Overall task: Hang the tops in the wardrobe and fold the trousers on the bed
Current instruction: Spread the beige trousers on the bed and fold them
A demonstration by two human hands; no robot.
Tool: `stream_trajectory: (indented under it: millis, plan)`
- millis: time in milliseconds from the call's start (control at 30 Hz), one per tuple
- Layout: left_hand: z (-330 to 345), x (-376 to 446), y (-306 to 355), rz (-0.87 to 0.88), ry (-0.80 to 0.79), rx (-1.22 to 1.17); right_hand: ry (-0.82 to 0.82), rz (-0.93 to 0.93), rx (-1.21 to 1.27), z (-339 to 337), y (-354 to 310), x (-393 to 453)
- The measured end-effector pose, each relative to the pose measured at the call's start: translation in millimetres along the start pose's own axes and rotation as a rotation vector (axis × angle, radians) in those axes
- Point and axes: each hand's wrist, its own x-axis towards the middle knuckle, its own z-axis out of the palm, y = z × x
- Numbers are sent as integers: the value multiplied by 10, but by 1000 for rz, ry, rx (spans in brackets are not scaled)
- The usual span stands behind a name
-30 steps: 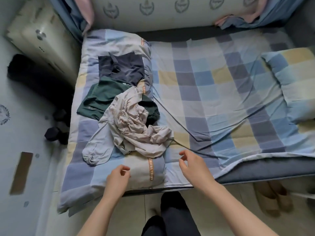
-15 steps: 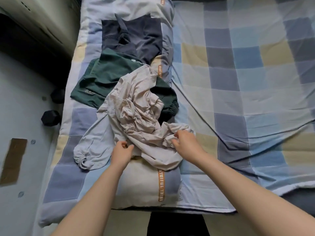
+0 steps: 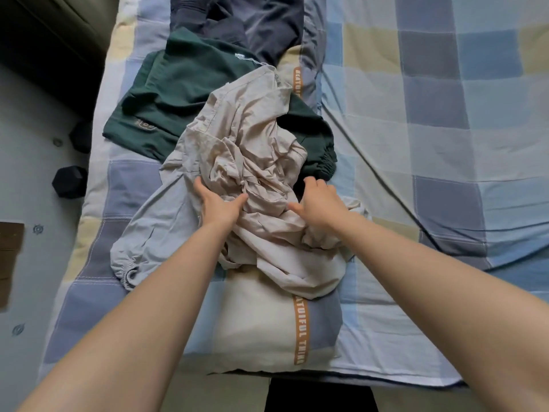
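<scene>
Both hands have been advanced onto the crumpled beige cotton garment (image 3: 249, 162); left hand (image 3: 218, 203) and right hand (image 3: 319, 203) are seen gripping it atop the checked bed quilt (image 3: 416, 144).

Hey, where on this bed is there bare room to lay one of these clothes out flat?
The checked sheet to the right of the clothes pile is bare. The left strip is crowded: the beige garment under the left hand and right hand, the green garment, the dark garment and the pillow at the near edge.
</scene>
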Motion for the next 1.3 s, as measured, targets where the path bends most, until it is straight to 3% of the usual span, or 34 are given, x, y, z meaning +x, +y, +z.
stream_trajectory:
  millis: [200,267,400,533,800,900,1100,1200,1300]
  plan:
    - [105,22,42,66,37,-88,-173,-86,43,122,21,40]
    - [73,-47,2,96,56,-141,-110,-97,28,235,58,-38]
    - [-166,-182,-154,118,105,-179,115,-39,241,192,216,-210]
    - [-534,-359,-256,135,134,-137,250,-92,192,-119,365,-513]
    - [-1238,-1143,474,147,38,-601,407,-257,334,-979,-26,-1659]
    - [-1521,-1463,879,140,-57,-759,383,-320,318,-1251,-180,-2138]
    - [-1996,-2072,1558,257,-183,-682,276,-413,207,-1474,-496,-2984]
    - [-2149,-2390,1844,338,-255,-565,197,-356,203,-1591,-661,-3283]
    - [-2257,-2809,2125,403,-367,-496,104,-168,268,-1796,-771,-3573]
